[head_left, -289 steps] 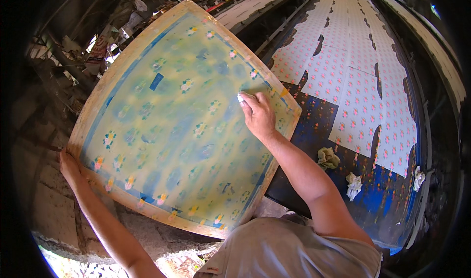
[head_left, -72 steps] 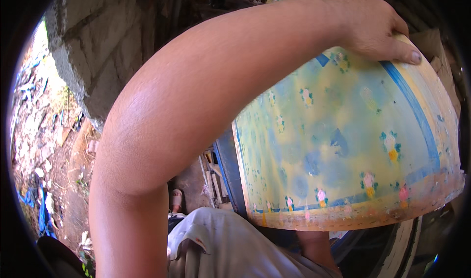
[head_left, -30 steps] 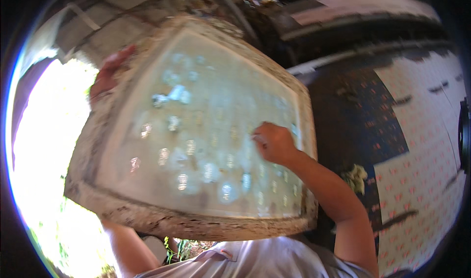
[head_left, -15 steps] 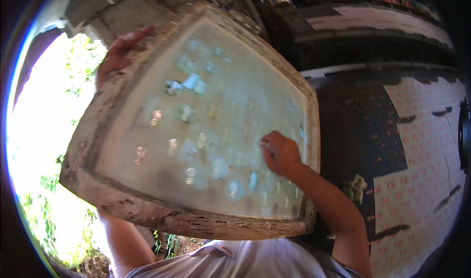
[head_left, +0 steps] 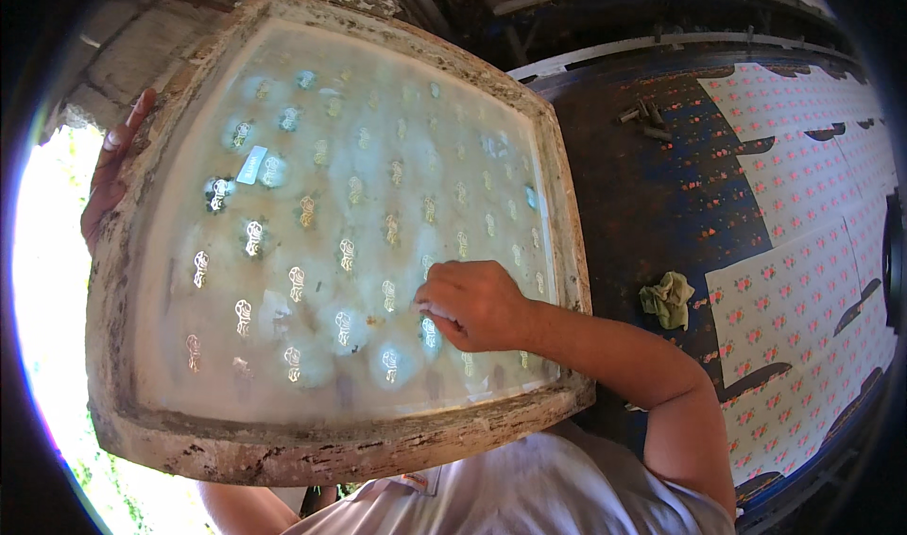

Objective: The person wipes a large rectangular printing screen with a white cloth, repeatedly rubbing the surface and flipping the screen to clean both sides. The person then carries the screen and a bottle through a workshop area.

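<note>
The left hand (head_left: 108, 187) gripped the wooden screen-printing frame (head_left: 312, 450) at its left edge. The right hand (head_left: 484, 305) curled its fingers over the mesh (head_left: 331, 186); whether they held anything was hidden.

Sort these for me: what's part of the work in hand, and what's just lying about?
In the work:
framed screen, patterned with small motifs
left hand, at its left edge, partly hidden
right hand, on or near its surface; whether it holds something is unclear

Lying about, apparently:
crumpled yellowish wad on the dark table
small cylindrical pieces
flower-printed sheets, untouched, though possibly related
</note>
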`<action>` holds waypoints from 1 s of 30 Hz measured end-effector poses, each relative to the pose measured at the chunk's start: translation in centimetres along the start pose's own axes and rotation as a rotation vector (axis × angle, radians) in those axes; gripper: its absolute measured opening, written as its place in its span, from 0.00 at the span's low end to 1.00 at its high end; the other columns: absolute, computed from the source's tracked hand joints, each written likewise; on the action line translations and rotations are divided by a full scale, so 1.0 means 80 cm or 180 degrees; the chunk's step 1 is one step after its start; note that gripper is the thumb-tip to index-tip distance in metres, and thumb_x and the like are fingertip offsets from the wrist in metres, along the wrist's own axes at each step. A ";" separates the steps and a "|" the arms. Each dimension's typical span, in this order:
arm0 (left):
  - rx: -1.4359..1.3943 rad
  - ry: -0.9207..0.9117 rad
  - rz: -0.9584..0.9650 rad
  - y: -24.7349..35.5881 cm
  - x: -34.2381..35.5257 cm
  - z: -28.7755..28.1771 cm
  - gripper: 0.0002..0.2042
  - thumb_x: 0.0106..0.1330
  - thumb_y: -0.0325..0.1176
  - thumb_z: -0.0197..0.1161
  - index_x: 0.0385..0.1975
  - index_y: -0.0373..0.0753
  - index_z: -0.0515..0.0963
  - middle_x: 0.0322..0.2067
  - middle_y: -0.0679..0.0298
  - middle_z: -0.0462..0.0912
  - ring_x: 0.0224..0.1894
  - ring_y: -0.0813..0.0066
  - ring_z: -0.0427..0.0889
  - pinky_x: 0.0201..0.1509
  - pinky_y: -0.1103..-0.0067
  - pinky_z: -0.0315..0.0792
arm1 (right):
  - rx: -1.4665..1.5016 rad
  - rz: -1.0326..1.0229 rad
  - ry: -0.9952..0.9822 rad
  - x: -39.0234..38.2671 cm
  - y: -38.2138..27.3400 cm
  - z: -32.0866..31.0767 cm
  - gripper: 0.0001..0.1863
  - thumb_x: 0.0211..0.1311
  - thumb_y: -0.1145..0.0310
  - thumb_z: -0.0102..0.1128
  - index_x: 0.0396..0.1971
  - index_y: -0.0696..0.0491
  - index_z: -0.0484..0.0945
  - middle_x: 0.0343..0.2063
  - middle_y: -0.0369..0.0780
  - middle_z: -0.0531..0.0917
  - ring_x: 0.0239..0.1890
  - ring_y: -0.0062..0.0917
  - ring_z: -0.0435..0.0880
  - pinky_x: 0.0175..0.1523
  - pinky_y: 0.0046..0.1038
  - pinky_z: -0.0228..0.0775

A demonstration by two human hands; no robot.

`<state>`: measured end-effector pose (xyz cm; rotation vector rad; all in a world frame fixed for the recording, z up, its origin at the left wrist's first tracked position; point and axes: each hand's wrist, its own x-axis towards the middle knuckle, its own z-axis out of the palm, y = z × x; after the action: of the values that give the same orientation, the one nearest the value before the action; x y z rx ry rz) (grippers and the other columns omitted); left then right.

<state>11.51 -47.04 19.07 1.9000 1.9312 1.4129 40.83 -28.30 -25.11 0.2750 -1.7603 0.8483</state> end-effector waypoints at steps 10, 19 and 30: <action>0.0018 0.0130 -0.0062 0.000 -0.011 -0.014 0.16 0.77 0.43 0.59 0.52 0.37 0.84 0.60 0.46 0.80 0.70 0.48 0.71 0.77 0.54 0.65 | 0.0011 0.0323 -0.0115 0.000 -0.004 0.010 0.12 0.56 0.73 0.70 0.40 0.47 0.83 0.33 0.40 0.84 0.36 0.39 0.88 0.37 0.43 0.81; 0.0055 0.0225 -0.0105 -0.005 -0.018 -0.018 0.18 0.77 0.45 0.58 0.52 0.37 0.84 0.58 0.47 0.82 0.67 0.50 0.74 0.75 0.56 0.67 | -0.0228 0.0411 0.0194 0.007 0.014 0.017 0.11 0.57 0.76 0.70 0.39 0.50 0.83 0.30 0.40 0.83 0.31 0.37 0.87 0.33 0.38 0.79; 0.0003 0.0254 -0.0030 -0.008 -0.005 -0.010 0.21 0.78 0.48 0.57 0.51 0.37 0.85 0.54 0.48 0.84 0.63 0.53 0.77 0.72 0.58 0.69 | -0.0652 0.1430 0.0602 0.057 0.124 0.001 0.06 0.64 0.71 0.69 0.41 0.50 0.85 0.37 0.43 0.88 0.38 0.44 0.89 0.42 0.40 0.82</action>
<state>10.61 -47.69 18.90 1.8598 1.9727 1.5077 33.48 -20.24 -25.02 -0.3391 -1.7370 0.9632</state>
